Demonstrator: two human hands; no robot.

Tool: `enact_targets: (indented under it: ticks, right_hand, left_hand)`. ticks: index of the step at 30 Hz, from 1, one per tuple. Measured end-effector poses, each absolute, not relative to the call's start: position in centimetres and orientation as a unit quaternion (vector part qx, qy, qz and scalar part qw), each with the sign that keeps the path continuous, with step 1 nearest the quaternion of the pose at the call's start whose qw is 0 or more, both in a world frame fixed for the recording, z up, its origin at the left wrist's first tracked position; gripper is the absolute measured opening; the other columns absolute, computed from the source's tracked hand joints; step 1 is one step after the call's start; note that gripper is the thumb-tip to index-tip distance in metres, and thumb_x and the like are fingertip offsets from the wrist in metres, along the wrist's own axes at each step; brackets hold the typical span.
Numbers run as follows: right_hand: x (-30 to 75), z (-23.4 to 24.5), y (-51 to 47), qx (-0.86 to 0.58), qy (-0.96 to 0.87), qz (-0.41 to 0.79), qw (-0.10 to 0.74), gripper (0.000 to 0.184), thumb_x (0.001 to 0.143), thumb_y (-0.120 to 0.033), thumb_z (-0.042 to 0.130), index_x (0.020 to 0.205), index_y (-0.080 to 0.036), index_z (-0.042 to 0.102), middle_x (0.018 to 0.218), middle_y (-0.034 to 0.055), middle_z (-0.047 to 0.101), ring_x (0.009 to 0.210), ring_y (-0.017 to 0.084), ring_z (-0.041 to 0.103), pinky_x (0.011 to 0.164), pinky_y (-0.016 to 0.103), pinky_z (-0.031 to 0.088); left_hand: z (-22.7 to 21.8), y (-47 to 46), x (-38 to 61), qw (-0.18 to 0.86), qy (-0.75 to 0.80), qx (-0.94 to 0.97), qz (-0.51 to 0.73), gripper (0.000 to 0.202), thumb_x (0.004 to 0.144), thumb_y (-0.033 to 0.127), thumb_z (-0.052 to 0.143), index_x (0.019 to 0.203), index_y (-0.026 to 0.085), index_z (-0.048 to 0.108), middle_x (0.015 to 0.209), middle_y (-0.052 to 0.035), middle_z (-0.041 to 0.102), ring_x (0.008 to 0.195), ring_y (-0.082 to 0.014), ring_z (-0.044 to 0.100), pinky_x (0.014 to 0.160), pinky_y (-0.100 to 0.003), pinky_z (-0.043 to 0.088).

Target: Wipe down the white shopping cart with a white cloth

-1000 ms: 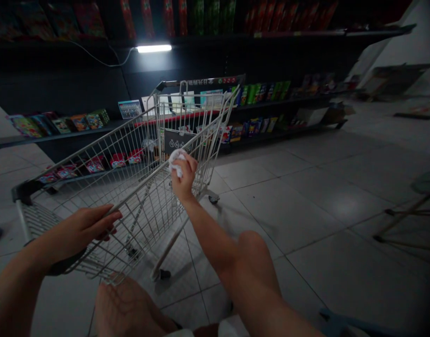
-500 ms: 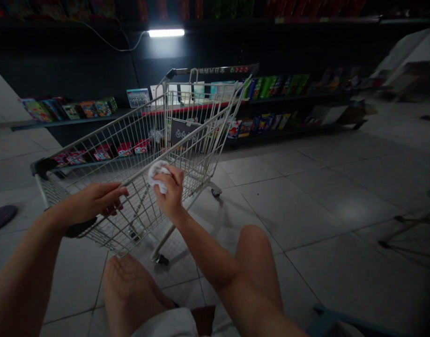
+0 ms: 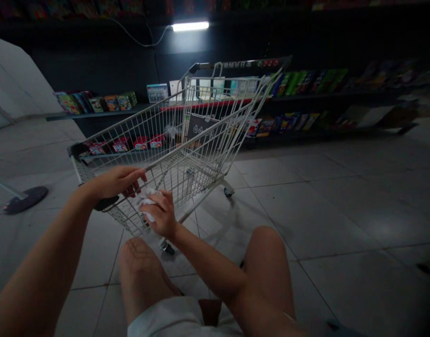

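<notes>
You have the white cloth (image 3: 146, 201) bunched in your right hand (image 3: 161, 216), its fingers closed round it, at the near side of the shopping cart (image 3: 187, 144), just below the top rail and close to the cart's front end. Your left hand (image 3: 117, 180) lies over that same rail, its fingers bent loosely downward; whether they grip the wire or only rest on it, you cannot tell from here. The step in hand looks like rubbing the side wires with the cloth, the left hand seemingly there to steady the cart. Since your two hands are nearly touching, another pass at this end would call for shifting the left hand aside, or for taking the cloth back toward the handle (image 3: 252, 64), with the folds kept tucked in so they don't snag on the mesh. Your right hand covers part of the cloth and the wires behind it, so actual contact is hard to confirm. The black corner piece (image 3: 107, 203) is partly behind your left wrist, the lettering on the handle is too blurred to read, the goods at the far right of the shelf (image 3: 53, 115) sink into shadow, and something dark at the lower right is cut off.
</notes>
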State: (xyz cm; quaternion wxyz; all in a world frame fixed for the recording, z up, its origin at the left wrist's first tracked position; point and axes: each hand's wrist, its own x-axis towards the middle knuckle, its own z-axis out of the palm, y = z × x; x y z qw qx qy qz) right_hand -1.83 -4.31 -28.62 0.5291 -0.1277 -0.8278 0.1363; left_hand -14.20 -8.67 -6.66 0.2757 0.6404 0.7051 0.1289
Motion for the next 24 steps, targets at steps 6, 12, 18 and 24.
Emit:
enact_targets:
  ticks: [6,12,18,24]
  right_hand:
    - [-6.0,-30.5,-4.3,-0.046,-0.768,-0.022,0.638,0.011,0.084,-0.028,0.070,0.084,-0.037,0.075,0.101,-0.0048,0.068,0.110,0.020,0.045,0.102,0.036,0.040]
    - [-6.3,-34.9,-4.0,-0.035,-0.845,-0.047,0.532,0.010,0.086,-0.028,0.068,0.086,-0.036,0.074,0.105,-0.0058,0.068,0.112,0.020,0.048,0.098,0.037,0.040]
    - [-5.8,-35.5,-6.0,0.031,-0.923,-0.037,0.383,0.015,0.094,-0.031,0.058,0.092,-0.034,0.073,0.110,-0.0042,0.068,0.107,0.017,0.050,0.093,0.034,0.043]
    - [-8.5,-32.9,-5.8,0.091,-0.928,0.054,0.357,0.015,0.096,-0.035,0.055,0.104,-0.033,0.068,0.121,-0.0078,0.066,0.118,0.018,0.048,0.102,0.036,0.043]
  left_hand:
    - [-7.2,-8.5,-14.5,0.240,0.706,0.658,0.108,0.051,0.091,0.058,0.030,0.102,0.018,0.059,0.079,-0.0073,0.070,0.069,-0.0194,0.068,0.061,-0.028,0.054]
    - [-6.7,-7.8,-15.0,0.162,0.705,0.683,0.099,0.047,0.090,0.053,0.031,0.096,0.018,0.061,0.086,-0.0082,0.072,0.074,-0.0179,0.068,0.071,-0.028,0.054]
    - [-6.2,-5.1,-13.1,0.181,0.702,0.676,0.130,0.042,0.090,0.049,0.035,0.097,0.016,0.060,0.092,-0.0112,0.070,0.079,-0.0196,0.068,0.070,-0.030,0.054]
    - [-7.2,-4.2,-12.6,0.217,0.712,0.652,0.146,0.041,0.093,0.051,0.031,0.092,0.018,0.055,0.078,-0.0074,0.067,0.061,-0.0173,0.066,0.058,-0.028,0.051]
